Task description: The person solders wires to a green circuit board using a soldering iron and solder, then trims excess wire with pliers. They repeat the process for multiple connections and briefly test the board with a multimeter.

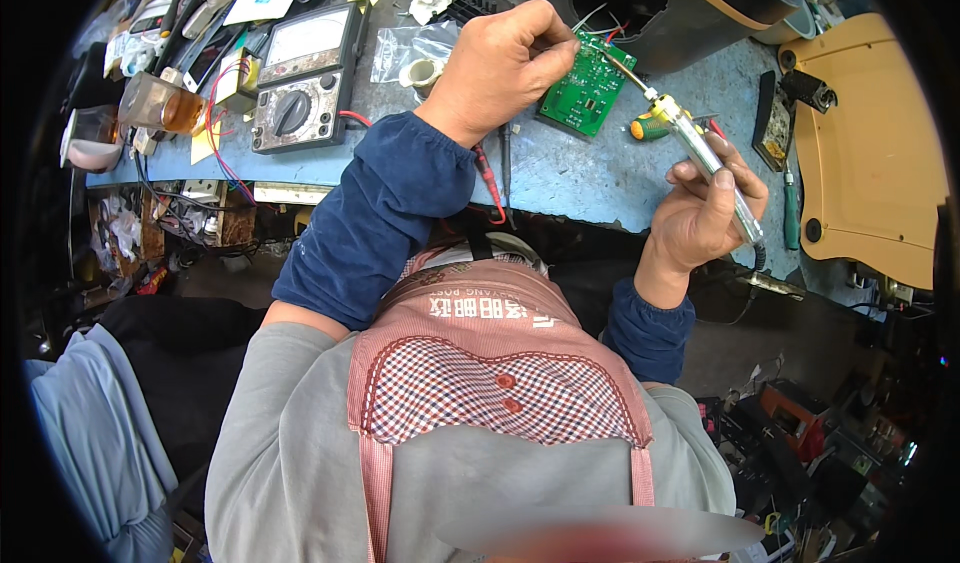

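A green circuit board [583, 106] lies on the blue bench beside a dark housing [680, 38]. Red, white and dark wires [613, 33] run from the housing's opening to the board's upper part. My right hand [705, 208] grips a soldering iron [705, 151] by its clear and yellow handle, its tip reaching the board's upper edge among the wires. At the board's upper left, my left hand [500, 68] is closed in a pinch; whatever lies between its fingertips is too small to make out.
Left on the bench stands an analog multimeter [300, 83], its red test lead [488, 185] hanging over the front edge. A jar of amber liquid [165, 105] sits further left. Beyond the iron are a yellow-green screwdriver [645, 128] and a tan plastic cover [875, 143].
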Tool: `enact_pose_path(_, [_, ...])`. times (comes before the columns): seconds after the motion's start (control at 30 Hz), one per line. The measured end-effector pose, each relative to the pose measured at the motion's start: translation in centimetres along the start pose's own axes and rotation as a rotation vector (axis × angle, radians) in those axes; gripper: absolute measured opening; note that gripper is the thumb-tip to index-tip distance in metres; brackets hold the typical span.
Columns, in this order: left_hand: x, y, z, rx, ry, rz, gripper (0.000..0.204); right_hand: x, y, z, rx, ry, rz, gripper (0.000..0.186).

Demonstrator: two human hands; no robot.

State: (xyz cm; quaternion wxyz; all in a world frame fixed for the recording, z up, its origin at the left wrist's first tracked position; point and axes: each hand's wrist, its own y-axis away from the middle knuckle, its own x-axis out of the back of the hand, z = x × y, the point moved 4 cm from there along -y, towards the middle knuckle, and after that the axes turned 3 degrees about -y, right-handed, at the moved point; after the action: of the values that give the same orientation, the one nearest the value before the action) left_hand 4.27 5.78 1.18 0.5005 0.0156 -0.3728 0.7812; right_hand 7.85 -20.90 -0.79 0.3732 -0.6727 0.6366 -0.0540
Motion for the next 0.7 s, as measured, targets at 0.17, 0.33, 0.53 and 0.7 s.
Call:
enact_pose_path(0.17, [-0.16,-0.06,-0.01,-0.010,0.005,-0.010,0.007,-0.10,-0.02,0.04,0.019,-0.025,-0.018,0.021])
enact_pose_path(0.33, [-0.29,-0.11,-0.03,-0.048,0.025,0.042,0.010,-0.07,0.02,0.05,0.034,-0.007,-0.024,0.020])
enact_pose_path(0.53, [-0.19,-0.15,0.16,-0.038,-0.004,0.016,0.008,0.00,-0.01,0.11,0.050,-0.010,-0.023,0.019])
enact_pose_path(0.7, [-0.19,-0.14,0.01,-0.022,-0.023,-0.014,0.007,0.01,0.02,0.15,0.044,-0.017,-0.016,0.019])
